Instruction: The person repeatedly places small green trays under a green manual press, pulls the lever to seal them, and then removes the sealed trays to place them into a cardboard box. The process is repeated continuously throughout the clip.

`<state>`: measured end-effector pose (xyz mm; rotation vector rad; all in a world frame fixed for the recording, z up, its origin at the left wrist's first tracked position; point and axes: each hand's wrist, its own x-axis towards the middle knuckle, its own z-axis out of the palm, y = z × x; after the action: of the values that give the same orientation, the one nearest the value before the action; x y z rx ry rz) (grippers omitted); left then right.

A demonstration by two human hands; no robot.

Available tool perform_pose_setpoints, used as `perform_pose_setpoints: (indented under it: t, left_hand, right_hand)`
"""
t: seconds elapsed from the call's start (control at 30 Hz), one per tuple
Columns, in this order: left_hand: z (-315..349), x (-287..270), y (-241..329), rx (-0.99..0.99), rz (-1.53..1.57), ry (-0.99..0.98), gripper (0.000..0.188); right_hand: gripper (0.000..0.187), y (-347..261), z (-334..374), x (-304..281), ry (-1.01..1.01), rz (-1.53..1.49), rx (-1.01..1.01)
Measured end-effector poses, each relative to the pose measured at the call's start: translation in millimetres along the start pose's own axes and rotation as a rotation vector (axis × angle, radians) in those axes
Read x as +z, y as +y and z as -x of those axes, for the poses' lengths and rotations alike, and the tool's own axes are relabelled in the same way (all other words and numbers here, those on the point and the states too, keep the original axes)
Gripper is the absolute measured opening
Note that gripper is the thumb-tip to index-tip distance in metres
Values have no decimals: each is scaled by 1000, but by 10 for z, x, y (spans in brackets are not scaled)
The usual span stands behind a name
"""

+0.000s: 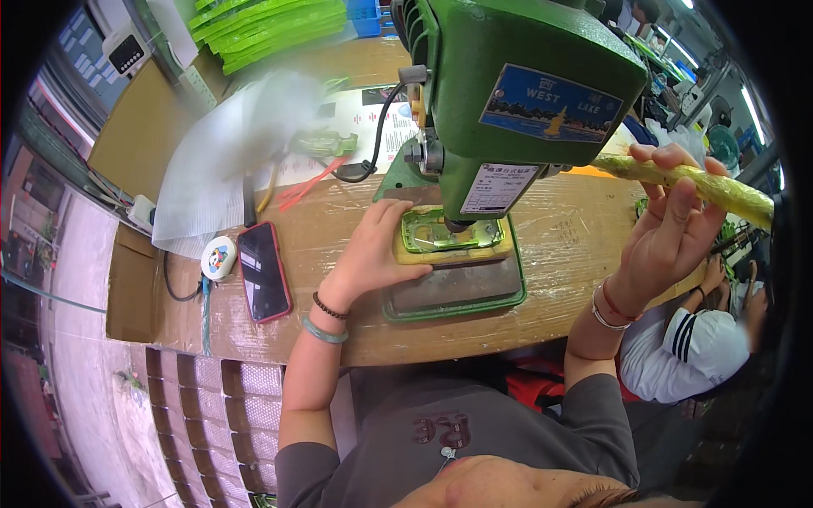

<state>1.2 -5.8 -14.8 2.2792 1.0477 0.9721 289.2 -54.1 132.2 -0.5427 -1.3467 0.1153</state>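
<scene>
My left hand (371, 254) grips the left end of a yellowish block (461, 256), thumb along its near side and fingers at its far corner. A bright green rectangular frame-like part (413, 240) sits on this block, under the spindle of a green bench drill press (461, 102). The spindle's lower end is over the part; I cannot tell whether it touches. The block rests on the machine's dark base plate (457, 292). Out to the right, my right hand (665, 233) is closed around the drill press lever (737, 195), wrapped in yellow.
Left on the wooden table (356, 339) lie a red-edged phone (264, 271) and a round white case (219, 258). Behind them are a white foam sheet (199, 186), red strips (313, 182) and a black cable (377, 157). Another person (699, 347) works close on my right.
</scene>
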Motion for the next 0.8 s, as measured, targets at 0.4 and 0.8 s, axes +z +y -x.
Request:
perform_pose_setpoints:
  t: [0.4, 0.8]
  left_hand:
    - [7, 2, -8, -22, -25, -11, 88]
    - [-24, 4, 12, 19, -79, 9, 87]
  right_hand:
    - [37, 13, 550, 21, 85, 52, -135]
    - [22, 424, -573, 316, -1, 19, 98]
